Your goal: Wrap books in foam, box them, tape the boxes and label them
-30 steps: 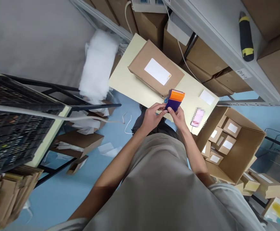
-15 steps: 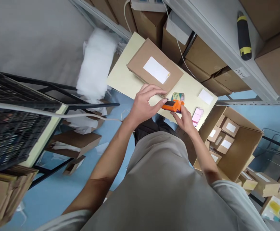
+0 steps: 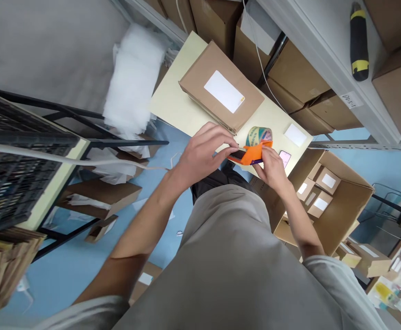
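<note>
My right hand (image 3: 272,169) is closed around an orange tape dispenser (image 3: 252,155), held above the table's front edge. A roll of printed packing tape (image 3: 254,136) sits on the dispenser. At the dispenser's front end, the thumb and fingertips of my left hand (image 3: 203,151) come together in a pinch; whatever lies between them is too small to make out. Just beyond my left hand, a closed cardboard box (image 3: 200,87) with a white label (image 3: 224,91) rests on the pale table (image 3: 169,98).
A phone (image 3: 284,158) and a white card (image 3: 294,134) lie at the table's right end. An open carton (image 3: 352,201) holding several small labelled boxes stands to the right. Shelving (image 3: 327,59) with cartons runs behind. A black-framed rack (image 3: 118,144) is on the left.
The dispenser has turned, showing more of the tape roll, and shifted slightly. My left fingers have closed from a wide curve into a pinch at its front end. The whole view has shifted a little.
</note>
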Demonstrator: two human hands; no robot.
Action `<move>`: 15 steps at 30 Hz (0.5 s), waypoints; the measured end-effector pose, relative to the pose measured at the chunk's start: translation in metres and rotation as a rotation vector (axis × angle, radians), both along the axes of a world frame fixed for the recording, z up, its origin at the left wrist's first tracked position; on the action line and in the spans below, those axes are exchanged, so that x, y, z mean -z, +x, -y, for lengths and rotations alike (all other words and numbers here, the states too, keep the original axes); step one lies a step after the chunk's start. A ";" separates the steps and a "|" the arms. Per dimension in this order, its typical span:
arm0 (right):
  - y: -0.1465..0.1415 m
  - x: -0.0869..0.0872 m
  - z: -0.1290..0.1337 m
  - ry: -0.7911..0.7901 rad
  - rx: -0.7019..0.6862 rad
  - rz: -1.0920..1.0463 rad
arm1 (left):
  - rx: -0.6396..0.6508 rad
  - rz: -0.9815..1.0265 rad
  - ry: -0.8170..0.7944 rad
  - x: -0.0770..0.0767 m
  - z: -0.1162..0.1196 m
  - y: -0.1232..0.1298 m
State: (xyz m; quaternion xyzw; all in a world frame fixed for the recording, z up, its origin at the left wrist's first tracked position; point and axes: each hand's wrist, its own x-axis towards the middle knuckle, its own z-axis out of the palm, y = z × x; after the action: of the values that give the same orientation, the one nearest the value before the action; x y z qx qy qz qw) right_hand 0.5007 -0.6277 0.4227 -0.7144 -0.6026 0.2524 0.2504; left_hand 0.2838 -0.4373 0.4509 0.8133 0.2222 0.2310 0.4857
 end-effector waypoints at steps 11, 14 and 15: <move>-0.018 0.035 0.026 -0.439 -0.106 0.205 | -0.228 0.046 -0.041 0.103 0.049 -0.004; -0.020 0.043 0.031 -0.535 -0.109 0.223 | -0.273 0.008 -0.136 0.130 0.067 0.000; -0.019 0.045 0.032 -0.558 -0.116 0.228 | -0.275 0.005 -0.159 0.136 0.072 0.001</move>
State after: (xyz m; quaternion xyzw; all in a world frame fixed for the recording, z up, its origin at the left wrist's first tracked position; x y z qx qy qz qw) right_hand 0.4820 -0.6602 0.3782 -0.7439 -0.5740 0.3400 -0.0396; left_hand 0.2849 -0.5093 0.3149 0.7338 0.3477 0.2788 0.5127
